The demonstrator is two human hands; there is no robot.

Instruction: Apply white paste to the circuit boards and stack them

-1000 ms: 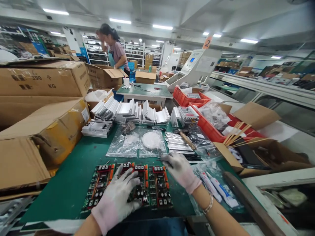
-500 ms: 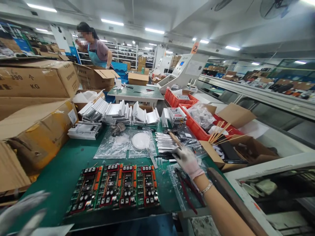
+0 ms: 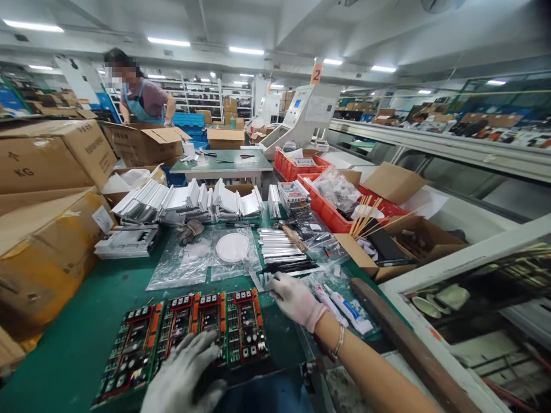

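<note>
My left hand (image 3: 187,367), in a grey-white work glove, hovers over the near side of several green circuit boards (image 3: 248,328). Its fingers are stretched and slightly apart, holding nothing visible. My right hand (image 3: 297,301), in a similar glove with a pinkish cuff, is right of the boards, fingers curled downward. Its fingertips are beside the jaws of a caliper (image 3: 257,281); anything inside the fingers is hidden. Under the right wrist a dark red piece (image 3: 323,347) shows in part. White-and-blue tubes (image 3: 350,312) lie on plastic just right of that hand.
Metal bars (image 3: 278,245) and a hammer (image 3: 293,236) lie beyond the right hand. White metal profiles (image 3: 181,201) line the back. Cartons (image 3: 47,252) border the left, red bins (image 3: 318,201) the right. A person (image 3: 146,97) stands behind a far carton.
My left hand has come in from the lower left over the boards. My right hand has moved left and nearer, toward the caliper, uncovering the tubes. The view has swung rightward.
</note>
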